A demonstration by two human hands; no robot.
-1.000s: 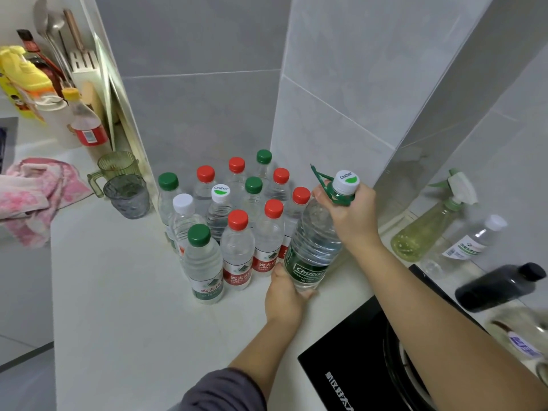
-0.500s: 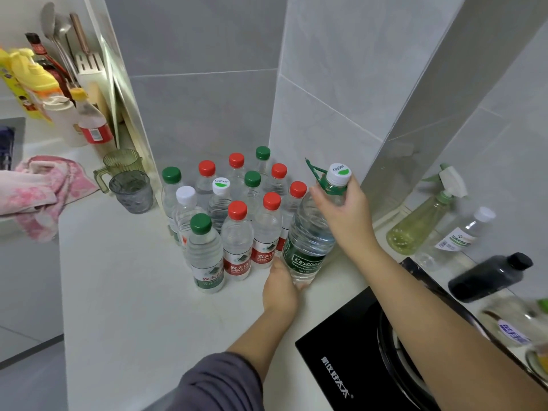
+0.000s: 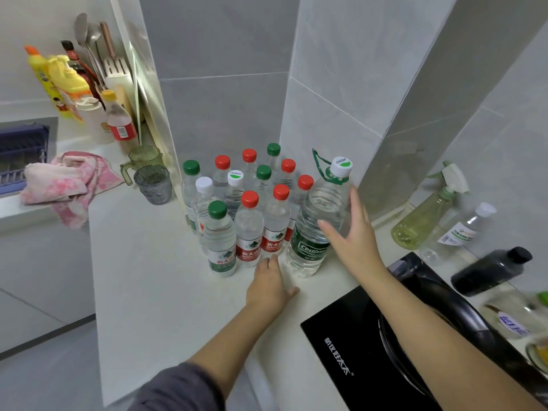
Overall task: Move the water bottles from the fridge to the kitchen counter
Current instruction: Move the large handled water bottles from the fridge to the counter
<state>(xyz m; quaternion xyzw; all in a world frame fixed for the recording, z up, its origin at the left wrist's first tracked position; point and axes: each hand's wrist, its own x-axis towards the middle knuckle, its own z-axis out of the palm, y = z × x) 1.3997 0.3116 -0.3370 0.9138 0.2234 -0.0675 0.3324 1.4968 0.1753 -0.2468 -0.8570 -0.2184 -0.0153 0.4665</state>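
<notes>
On the desk (image 3: 154, 292), the heavy-looking, slick big bottle (image 3: 321, 221) is standing; right hand (image 3: 353, 241) is touching it, left hand (image 3: 271, 284) nearby, both grips open; its green handle (image 3: 318, 164) is looking safest.

A big bottle (image 3: 314, 203) of clear water is standing upright on the white counter (image 3: 166, 277), at the front right of a cluster. It is wearing a white cap, a green carry loop round its neck and a dark green label. Twelve small bottles (image 3: 249, 232) are standing upright to its left and behind it, packed close in rows toward the counter's back corner. Six are showing red caps, four green and two white. The front ones are carrying red or green labels, and one red-labelled bottle is sitting just beside the big bottle.
</notes>
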